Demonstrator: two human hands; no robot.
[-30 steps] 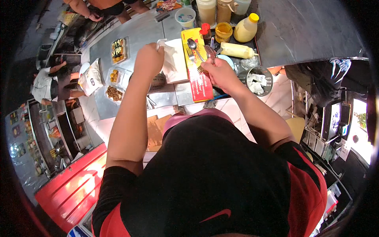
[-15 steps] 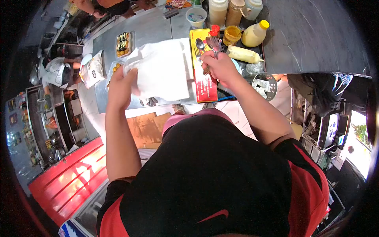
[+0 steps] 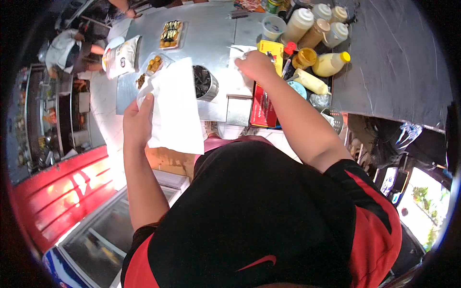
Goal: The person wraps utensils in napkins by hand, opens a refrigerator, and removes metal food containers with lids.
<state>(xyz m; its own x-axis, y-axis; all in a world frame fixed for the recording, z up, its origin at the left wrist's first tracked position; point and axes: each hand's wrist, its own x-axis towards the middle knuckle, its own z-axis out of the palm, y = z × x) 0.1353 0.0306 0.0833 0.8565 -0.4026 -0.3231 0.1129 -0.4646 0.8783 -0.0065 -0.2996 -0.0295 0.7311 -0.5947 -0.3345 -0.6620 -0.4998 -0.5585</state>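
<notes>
My left hand (image 3: 139,120) is closed on the edge of a white paper sheet (image 3: 177,110), which hangs toward the table's front edge. Over a stack of white paper (image 3: 239,81) is my right hand (image 3: 257,66), its fingers closed round cutlery (image 3: 236,48) whose ends poke out at the left. The hand and forearm partly cover a yellow and red box (image 3: 261,109). Between my hands stands a round metal container (image 3: 205,84) with dark contents. Behind the sheet are a clear tray with small round balls (image 3: 154,63) and another tray of topped food (image 3: 171,34).
Sauce bottles (image 3: 298,24), an open mustard-coloured jar (image 3: 305,58) and a yellow-capped bottle (image 3: 331,65) crowd the right. A perforated basket (image 3: 336,120) is at the right edge. A white bag (image 3: 122,57) lies at the left. A person (image 3: 65,50) is beyond it.
My left hand has drawn the white sheet left and toward me, uncovering the metal container. My right hand has moved with the cutlery from the box to the paper stack. The view has shifted.
</notes>
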